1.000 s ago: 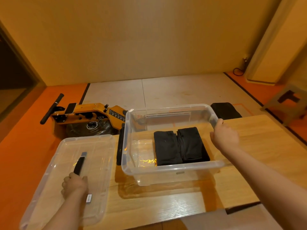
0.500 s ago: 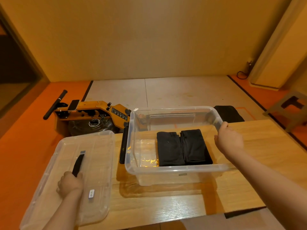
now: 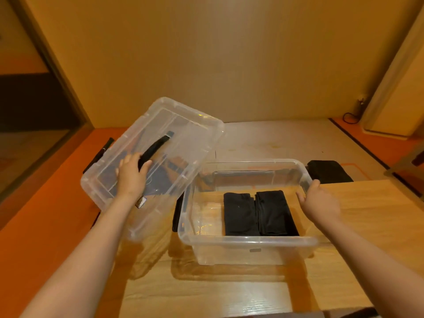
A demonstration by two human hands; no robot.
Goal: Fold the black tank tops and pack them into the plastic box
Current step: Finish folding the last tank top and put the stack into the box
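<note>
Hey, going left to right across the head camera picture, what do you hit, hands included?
Left hand gripping the lid by its handle → left folded tank top → right folded tank top → right hand holding the plastic box by its rim.

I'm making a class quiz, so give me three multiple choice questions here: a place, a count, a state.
1. Where is the right hand? A on the rim of the plastic box; B inside it; C under it.
2. How many folded tank tops lie in the box? A one; B two; C four.
3. How is the lid? A shut on the box; B inside the box; C lifted, tilted.
Key: 1 A, it grips the right rim; 2 B, two side by side; 3 C, the left hand holds its handle.
</note>
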